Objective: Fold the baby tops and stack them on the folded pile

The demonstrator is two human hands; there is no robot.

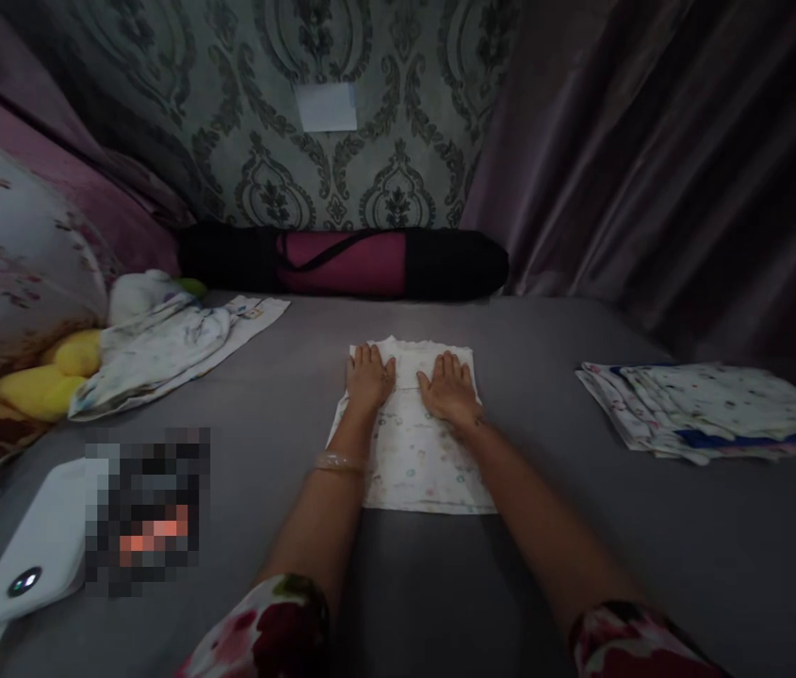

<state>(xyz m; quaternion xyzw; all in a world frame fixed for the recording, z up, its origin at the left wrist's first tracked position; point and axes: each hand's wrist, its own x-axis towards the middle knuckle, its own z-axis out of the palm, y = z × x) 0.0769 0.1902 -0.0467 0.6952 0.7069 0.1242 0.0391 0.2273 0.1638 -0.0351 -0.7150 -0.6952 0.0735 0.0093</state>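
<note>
A white cloth garment [426, 461] with a small faint print lies spread on the grey sheet in front of me; its exact kind I cannot make out. On its upper left part rests my left hand [370, 377], palm down with the fingers stretched out. My right hand [449, 386] lies flat on the upper right part, fingers spread. Between the two hands, a strip of the cloth shows along its far edge. Neither hand grips anything; both press on the fabric.
At the right lies a stack of folded printed cloths [715, 405]. More printed cloth [164, 348] sits at the left, beside a yellow plush toy [44, 386]. A white power bank [44, 546] with cables is at the near left. A black and magenta roll bag [341, 264] lines the wall.
</note>
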